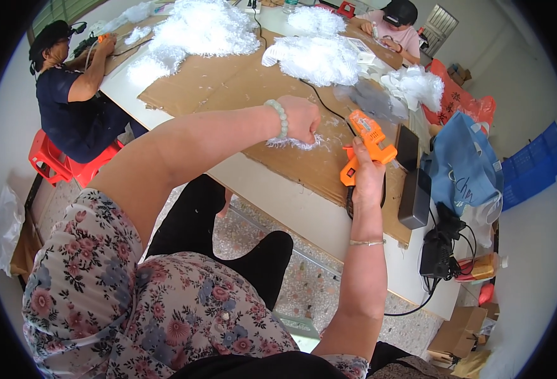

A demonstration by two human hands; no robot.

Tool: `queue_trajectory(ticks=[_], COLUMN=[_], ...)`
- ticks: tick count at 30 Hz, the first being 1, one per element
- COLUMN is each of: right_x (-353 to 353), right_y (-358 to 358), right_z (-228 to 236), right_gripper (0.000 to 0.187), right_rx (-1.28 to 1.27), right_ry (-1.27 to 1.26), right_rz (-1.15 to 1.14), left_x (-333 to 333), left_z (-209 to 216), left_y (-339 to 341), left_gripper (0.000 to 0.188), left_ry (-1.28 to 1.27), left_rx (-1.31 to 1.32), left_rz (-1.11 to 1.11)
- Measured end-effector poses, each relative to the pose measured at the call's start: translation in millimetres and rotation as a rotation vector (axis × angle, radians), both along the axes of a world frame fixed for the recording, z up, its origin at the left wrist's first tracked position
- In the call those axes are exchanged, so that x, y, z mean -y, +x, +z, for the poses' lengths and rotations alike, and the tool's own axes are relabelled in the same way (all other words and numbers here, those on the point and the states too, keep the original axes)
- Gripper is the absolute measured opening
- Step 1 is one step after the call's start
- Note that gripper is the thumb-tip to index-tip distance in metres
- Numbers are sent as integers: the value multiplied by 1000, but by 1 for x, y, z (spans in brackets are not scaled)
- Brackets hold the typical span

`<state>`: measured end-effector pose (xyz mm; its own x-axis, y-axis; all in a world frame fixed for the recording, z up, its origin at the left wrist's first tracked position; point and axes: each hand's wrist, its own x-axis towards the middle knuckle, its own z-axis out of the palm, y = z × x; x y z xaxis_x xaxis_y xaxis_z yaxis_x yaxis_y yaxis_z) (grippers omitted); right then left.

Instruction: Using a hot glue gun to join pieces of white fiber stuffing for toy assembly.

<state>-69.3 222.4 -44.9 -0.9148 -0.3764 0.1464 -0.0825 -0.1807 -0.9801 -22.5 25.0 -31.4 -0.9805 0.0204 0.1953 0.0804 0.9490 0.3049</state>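
Observation:
My right hand (369, 170) grips an orange hot glue gun (368, 129) over the right part of the cardboard, its black cord trailing away. To its left, my left hand (300, 120) is curled closed, fingers down, on a small piece of white fluffy tinsel (293, 143). Most of that piece and my left fingertips are hidden under the hand. A brown cardboard sheet (228, 79) lies beneath both hands, with loose white shreds scattered over it.
Large heaps of white tinsel (206, 31) cover the table's far side. Close by my right hand lie a dark grey box (415, 199), a blue bag (464, 164) and black power adapters (436, 256). Co-workers sit at far left (70, 95) and far right (398, 31).

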Motion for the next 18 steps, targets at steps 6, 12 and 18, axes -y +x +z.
queue_trajectory(ticks=[6, 12, 18], right_x=[3, 1, 1], right_y=[1, -2, -4], right_z=[-1, -3, -7], right_gripper=[26, 27, 27], right_rx=[-6, -30, -47], right_ry=[-17, -8, -16], right_rz=[14, -6, -2], left_x=[25, 70, 70], left_z=[2, 23, 13], left_y=[-2, 2, 21], left_gripper=[14, 23, 38], left_ry=[195, 396, 2], left_rx=[79, -65, 168], left_rz=[-16, 149, 194])
